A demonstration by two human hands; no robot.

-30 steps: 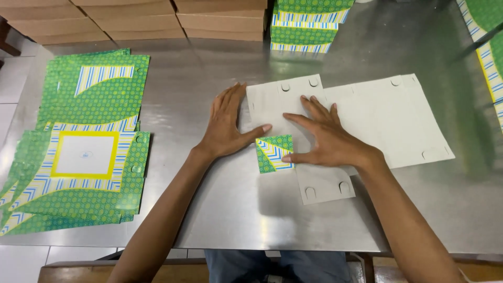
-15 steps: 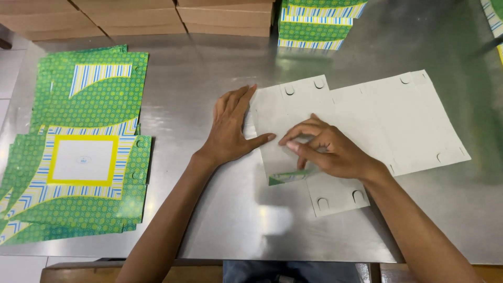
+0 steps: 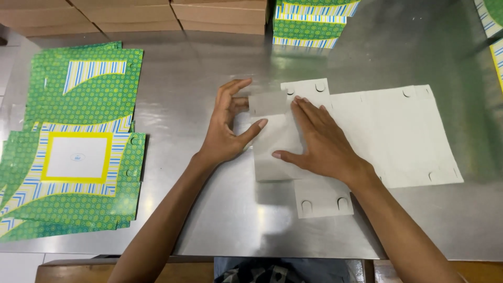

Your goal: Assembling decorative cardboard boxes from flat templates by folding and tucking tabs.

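On steel table [image 3: 209, 220], hands press white carton blank [image 3: 398, 136].

A shiny metal table [image 3: 199, 78] holds a white flat card [image 3: 398, 136], green printed cards [image 3: 78, 141] at its left edge, and a green stack [image 3: 312, 23] at its far edge.
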